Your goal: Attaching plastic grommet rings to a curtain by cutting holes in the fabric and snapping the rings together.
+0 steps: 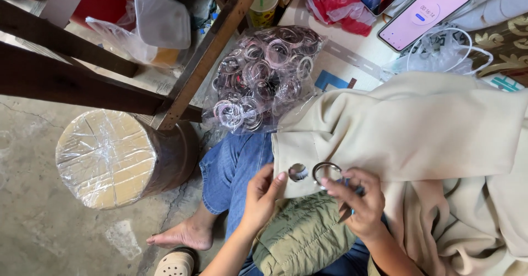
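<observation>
A grey metal eyelet ring is pinched at its lower rim between the thumb and fingers of the right hand, held against the folded edge of a beige curtain cloth just beside a round hole cut through that edge. The left hand is partly closed on the cloth's corner, thumb on top at the rim of the hole, fingers hidden beneath. The ring looks light, stiff and smooth, likely to slip from a loose pinch, so a firm hold on its rim with the centre left free would seem the surest grasp; the cloth looks thick, soft and limp, apt to sag and shift unless held taut close to the hole. A slim dark tool, possibly scissors, seems tucked in the right palm, though too little shows to be sure. The cloth spills over the person's lap, across blue jeans and a quilted green garment. Above lies a clear plastic bag of rings; farther off rest a phone with a lit screen, a wooden frame and a plastic-wrapped round block on the concrete floor.
</observation>
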